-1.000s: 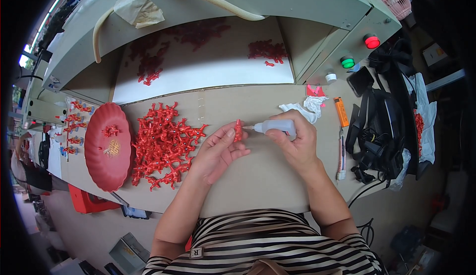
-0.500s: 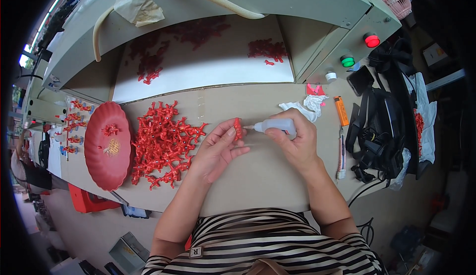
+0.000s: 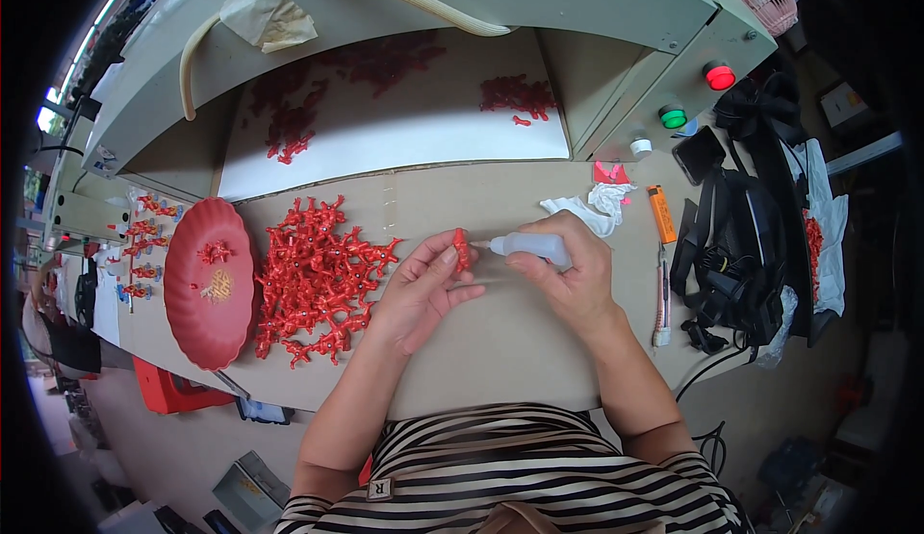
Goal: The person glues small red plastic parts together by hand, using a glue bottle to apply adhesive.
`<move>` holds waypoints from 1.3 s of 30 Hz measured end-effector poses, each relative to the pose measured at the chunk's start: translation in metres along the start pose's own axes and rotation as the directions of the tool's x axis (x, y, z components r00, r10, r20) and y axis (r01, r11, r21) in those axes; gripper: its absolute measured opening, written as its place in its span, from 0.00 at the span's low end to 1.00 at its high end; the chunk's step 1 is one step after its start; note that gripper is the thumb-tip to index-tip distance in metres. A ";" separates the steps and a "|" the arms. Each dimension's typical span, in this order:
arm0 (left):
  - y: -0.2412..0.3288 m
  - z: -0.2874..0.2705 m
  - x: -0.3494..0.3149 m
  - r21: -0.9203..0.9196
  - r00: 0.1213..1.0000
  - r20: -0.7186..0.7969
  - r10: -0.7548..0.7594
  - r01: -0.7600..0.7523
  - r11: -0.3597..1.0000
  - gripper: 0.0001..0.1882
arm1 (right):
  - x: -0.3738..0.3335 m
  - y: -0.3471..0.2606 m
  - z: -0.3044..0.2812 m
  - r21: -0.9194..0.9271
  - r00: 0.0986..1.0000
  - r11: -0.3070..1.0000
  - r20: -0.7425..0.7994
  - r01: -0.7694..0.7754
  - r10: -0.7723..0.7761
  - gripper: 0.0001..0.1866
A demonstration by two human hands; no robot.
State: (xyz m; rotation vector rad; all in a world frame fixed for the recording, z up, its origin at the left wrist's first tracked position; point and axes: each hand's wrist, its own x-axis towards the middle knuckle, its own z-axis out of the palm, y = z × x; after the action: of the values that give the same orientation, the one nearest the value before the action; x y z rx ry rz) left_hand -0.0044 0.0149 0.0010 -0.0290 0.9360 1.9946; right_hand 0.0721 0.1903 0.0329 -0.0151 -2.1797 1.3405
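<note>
Between thumb and fingers, my left hand (image 3: 423, 289) pinches a small red plastic piece (image 3: 461, 249), held upright above the table. My right hand (image 3: 577, 265) grips a translucent white squeeze bottle (image 3: 531, 245) lying sideways in the air. The bottle's thin nozzle points left, its tip at or very near the red piece; whether they touch I cannot tell. Left of my left hand lies a heap of glossy red figures (image 3: 313, 279). A scalloped red dish (image 3: 188, 327) beside the heap holds a few red pieces and small pale bits.
A grey machine housing (image 3: 616, 5) arches over a white surface (image 3: 433, 135) with more red parts. To the right lie crumpled white cloth (image 3: 604, 209), an orange box (image 3: 661, 215), a craft knife (image 3: 663, 303), a phone (image 3: 699, 156) and a black bag (image 3: 736, 255). Small coloured figures (image 3: 144, 245) stand far left.
The squeeze bottle and my right hand have shifted very slightly. My left hand still holds the red piece in the same place.
</note>
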 end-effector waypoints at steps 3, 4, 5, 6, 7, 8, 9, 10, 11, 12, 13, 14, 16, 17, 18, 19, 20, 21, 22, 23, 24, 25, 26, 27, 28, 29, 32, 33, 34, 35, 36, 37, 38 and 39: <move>0.000 0.001 0.001 0.003 1.000 -0.010 0.000 0.000 1.000 0.13 | 0.000 0.001 -0.001 -0.007 1.000 1.000 0.019 -0.018 0.018 0.13; 0.000 0.002 0.001 0.003 1.000 -0.012 0.004 -0.004 1.000 0.13 | 0.000 0.001 -0.001 -0.004 1.000 1.000 0.012 -0.011 0.011 0.13; 0.000 0.002 0.001 0.003 1.000 -0.012 0.008 -0.007 1.000 0.13 | 0.000 0.001 -0.001 -0.001 1.000 1.000 0.006 -0.003 0.003 0.13; 0.000 0.002 0.001 0.003 1.000 -0.007 0.008 -0.008 1.000 0.13 | 0.000 0.001 -0.001 -0.004 1.000 1.000 0.004 0.000 0.000 0.13; 0.000 0.002 0.001 0.003 1.000 -0.003 0.013 -0.013 1.000 0.14 | 0.000 0.001 -0.002 -0.016 1.000 1.000 0.009 0.002 -0.002 0.13; 0.000 0.002 0.000 0.003 1.000 0.003 0.019 -0.019 1.000 0.14 | 0.000 0.000 -0.002 -0.029 1.000 1.000 0.014 0.006 -0.006 0.12; -0.001 0.002 0.001 0.000 1.000 0.015 0.027 -0.027 1.000 0.14 | 0.001 0.001 -0.004 -0.038 1.000 0.999 0.014 0.018 -0.018 0.12; -0.001 0.001 0.000 -0.006 1.000 -0.010 0.022 -0.023 1.000 0.14 | 0.000 0.001 -0.005 0.063 0.992 0.990 0.009 -0.125 0.125 0.12; 0.000 0.000 -0.001 -0.014 0.999 -0.034 0.018 -0.019 1.000 0.14 | 0.000 0.003 -0.006 0.162 0.964 0.951 0.020 -0.263 0.263 0.11; 0.001 -0.001 -0.002 -0.055 0.999 -0.033 0.008 -0.010 0.998 0.15 | -0.001 0.006 -0.009 0.296 0.935 0.893 0.004 -0.340 0.355 0.10; 0.002 -0.001 -0.003 -0.061 1.000 -0.016 0.017 -0.018 0.998 0.15 | 0.003 0.008 -0.012 0.283 0.940 0.901 -0.001 -0.327 0.342 0.10; 0.002 -0.002 -0.002 -0.114 1.000 -0.014 0.004 -0.005 0.993 0.15 | 0.007 0.009 -0.017 0.389 0.928 0.853 0.011 -0.347 0.373 0.11; 0.003 -0.004 -0.004 -0.170 1.000 -0.009 -0.001 0.000 0.986 0.15 | 0.014 0.014 -0.020 0.485 0.909 0.781 0.077 -0.393 0.409 0.12; 0.003 -0.003 -0.004 -0.208 1.000 0.005 0.000 0.001 0.978 0.15 | 0.018 0.014 -0.018 0.479 0.913 0.789 0.078 -0.386 0.399 0.12; 0.003 -0.004 -0.005 -0.244 1.000 0.018 0.002 0.003 0.970 0.15 | 0.021 0.013 -0.014 0.455 0.902 0.790 0.074 -0.410 0.426 0.11; 0.004 -0.003 -0.006 -0.247 1.000 0.023 0.011 -0.005 0.969 0.15 | 0.025 0.013 -0.011 0.431 0.890 0.791 0.069 -0.435 0.452 0.10; 0.004 -0.002 -0.007 -0.264 0.999 0.030 0.029 -0.020 0.964 0.15 | 0.029 0.014 -0.009 0.427 0.894 0.796 0.071 -0.429 0.443 0.10; 0.004 0.000 -0.008 -0.281 0.998 0.039 0.046 -0.034 0.959 0.15 | 0.033 0.017 -0.007 0.345 0.890 0.825 0.082 -0.448 0.449 0.09; 0.005 0.000 -0.009 -0.284 0.997 0.044 0.056 -0.041 0.958 0.15 | 0.037 0.019 -0.006 0.260 0.886 0.847 0.092 -0.463 0.455 0.07; 0.005 0.000 -0.011 -0.275 0.996 0.071 0.059 -0.038 0.961 0.15 | 0.043 0.022 -0.004 0.256 0.890 0.853 0.094 -0.455 0.447 0.07; 0.006 0.001 -0.012 -0.264 0.993 0.097 0.064 -0.036 0.964 0.15 | 0.050 0.026 -0.003 0.049 0.912 0.912 0.059 -0.408 0.405 0.06; 0.006 0.001 -0.012 -0.266 0.992 0.100 0.076 -0.047 0.963 0.15 | 0.058 0.030 -0.001 -0.161 0.934 0.924 0.033 -0.345 0.355 0.05; 0.005 0.002 -0.012 -0.260 0.990 0.119 0.070 -0.036 0.965 0.15 | 0.066 0.033 0.002 -0.232 0.954 0.927 -0.019 -0.294 0.298 0.07; 0.006 0.002 -0.014 -0.253 0.989 0.134 0.064 -0.029 0.967 0.15 | 0.074 0.039 0.007 -0.229 0.957 0.931 -0.011 -0.283 0.289 0.07; 0.006 0.003 -0.015 -0.255 0.988 0.134 0.075 -0.039 0.966 0.15 | 0.082 0.045 0.009 -0.314 0.982 0.931 -0.025 -0.188 0.189 0.08; 0.007 0.005 -0.016 -0.257 0.985 0.162 0.063 -0.019 0.966 0.15 | 0.089 0.048 0.011 -0.397 0.996 0.913 -0.031 -0.092 0.087 0.09; 0.005 0.007 -0.016 -0.255 0.975 0.214 0.055 0.002 0.967 0.15 | 0.108 0.056 0.028 -0.383 0.992 0.916 -0.011 -0.117 0.122 0.10; 0.005 0.007 -0.017 -0.248 0.971 0.236 0.048 0.013 0.969 0.14 | 0.114 0.056 0.037 -0.391 0.994 0.915 0.003 -0.097 0.107 0.10; 0.005 0.006 -0.018 -0.252 0.972 0.228 0.057 0.002 0.968 0.14 | 0.120 0.055 0.046 -0.386 0.995 0.918 0.014 -0.090 0.103 0.10; 0.005 0.006 -0.019 -0.248 0.957 0.285 0.057 0.016 0.969 0.14 | 0.125 0.054 0.056 -0.350 0.990 0.933 0.080 -0.083 0.118 0.10; 0.006 0.005 -0.020 -0.243 0.939 0.339 0.057 0.028 0.970 0.13 | 0.131 0.051 0.068 -0.311 0.981 0.947 0.147 -0.078 0.130 0.11; 0.006 0.005 -0.021 -0.246 0.943 0.327 0.067 0.017 0.969 0.13 | 0.136 0.049 0.081 -0.302 0.979 0.951 0.160 -0.073 0.126 0.11; 0.005 0.006 -0.021 -0.253 0.906 0.414 0.081 0.029 0.967 0.13 | 0.142 0.048 0.094 -0.288 0.967 0.956 0.224 -0.054 0.122 0.11; 0.006 0.005 -0.022 -0.257 0.862 0.497 0.097 0.040 0.966 0.13 | 0.146 0.044 0.109 -0.272 0.951 0.962 0.287 -0.035 0.116 0.12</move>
State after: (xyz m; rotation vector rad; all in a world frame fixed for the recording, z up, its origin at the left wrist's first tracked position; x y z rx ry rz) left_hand 0.0057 0.0007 0.0159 0.3532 0.3332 1.9944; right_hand -0.1133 0.1670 0.0281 0.0030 -2.6299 1.1414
